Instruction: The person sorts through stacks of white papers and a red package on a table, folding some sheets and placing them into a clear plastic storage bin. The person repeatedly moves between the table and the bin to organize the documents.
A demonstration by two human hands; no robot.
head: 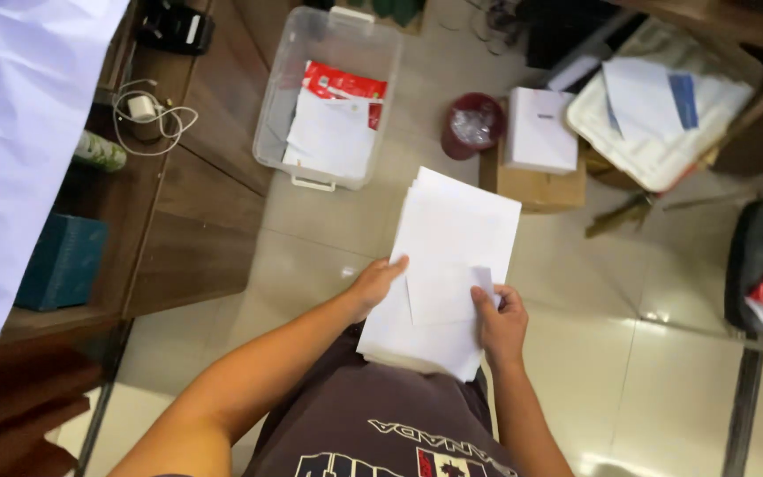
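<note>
While I watch from the head camera, the risks read like this:
Stack: the stack of white paper [452, 265] is held over the tiled floor [328, 238], in front of the torso.
Left hand [374, 284]: closed on the stack's left edge, thumb on top.
Right hand [500, 325]: pinching a smaller loose sheet [439, 291] against the stack (thumb over it).
Slip: I judge the far end unsupported; it could sag and fan out.
Spill: sheets would scatter toward the clear plastic bin [311, 88].
</note>
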